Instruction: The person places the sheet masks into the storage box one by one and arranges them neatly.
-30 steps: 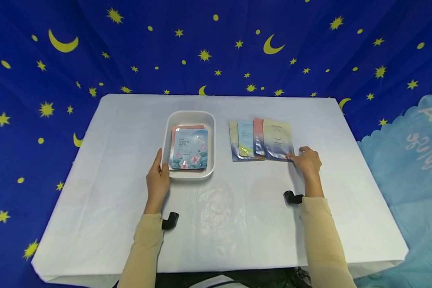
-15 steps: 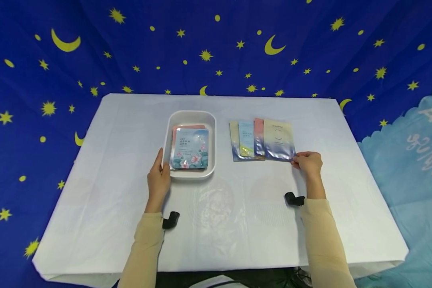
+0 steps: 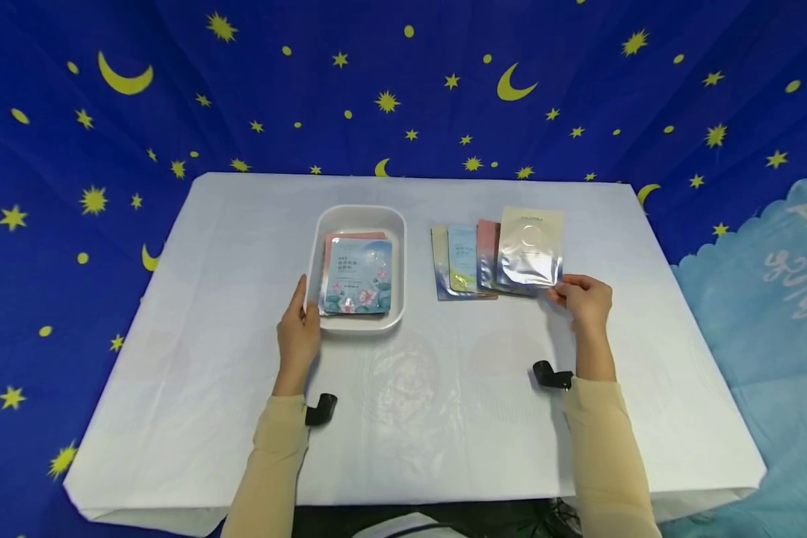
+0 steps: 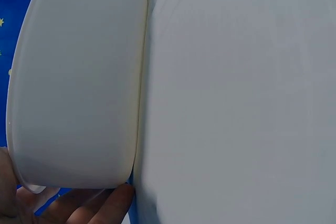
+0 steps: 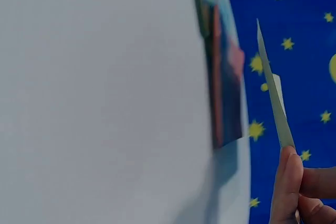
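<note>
My right hand (image 3: 586, 299) pinches the lower right corner of a cream-and-silver face mask packet (image 3: 531, 243) between thumb and fingers. In the right wrist view this packet (image 5: 275, 98) shows edge-on, raised apart from the rest. Left of it, overlapping packets lie in a row: a pink one (image 3: 487, 250), a light blue one (image 3: 462, 258) and a cream-and-blue one (image 3: 439, 254). My left hand (image 3: 299, 336) rests against the near left side of a white tray (image 3: 356, 325), fingers straight along its wall, thumb by the rim. Inside, a blue floral packet (image 3: 358, 276) covers a pink one (image 3: 376, 235).
A white cloth covers the table (image 3: 403, 433), whose far edge meets a blue curtain (image 3: 390, 75) with yellow stars and moons. At the right hangs a light blue cloth (image 3: 780, 314) with white lettering. Each wrist bears a black camera mount (image 3: 321, 409).
My right hand has taken hold of the rightmost packet's corner and lifted it up and to the right, off the row. My left hand has stayed at the tray.
</note>
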Demonstrator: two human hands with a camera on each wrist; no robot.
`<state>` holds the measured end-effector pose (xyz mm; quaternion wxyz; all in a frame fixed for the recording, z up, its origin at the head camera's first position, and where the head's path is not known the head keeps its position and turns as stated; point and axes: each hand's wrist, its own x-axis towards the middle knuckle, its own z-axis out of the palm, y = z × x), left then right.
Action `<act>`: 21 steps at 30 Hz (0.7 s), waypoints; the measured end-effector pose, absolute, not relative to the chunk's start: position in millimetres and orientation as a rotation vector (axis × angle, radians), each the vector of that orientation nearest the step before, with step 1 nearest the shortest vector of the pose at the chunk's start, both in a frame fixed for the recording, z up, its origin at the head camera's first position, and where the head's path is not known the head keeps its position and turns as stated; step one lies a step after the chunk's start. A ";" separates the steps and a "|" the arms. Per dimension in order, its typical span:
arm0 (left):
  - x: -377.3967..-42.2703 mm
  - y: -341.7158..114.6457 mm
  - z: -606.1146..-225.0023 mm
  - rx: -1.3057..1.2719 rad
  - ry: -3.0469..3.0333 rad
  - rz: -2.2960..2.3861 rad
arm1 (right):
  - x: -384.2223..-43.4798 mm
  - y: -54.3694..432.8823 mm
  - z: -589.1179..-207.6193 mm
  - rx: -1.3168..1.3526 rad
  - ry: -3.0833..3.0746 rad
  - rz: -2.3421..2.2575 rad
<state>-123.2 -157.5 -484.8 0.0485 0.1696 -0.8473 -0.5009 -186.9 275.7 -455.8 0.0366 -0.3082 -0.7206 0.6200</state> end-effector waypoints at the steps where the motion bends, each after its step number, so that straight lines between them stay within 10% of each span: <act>1: -123.2 -157.6 -485.1 0.517 -2.584 -1.526 | -186.7 274.1 -452.4 -0.935 -2.177 1.925; 21: -122.6 -157.1 -483.5 0.504 -2.569 -1.535 | -192.1 187.0 -415.2 -0.554 -2.092 2.117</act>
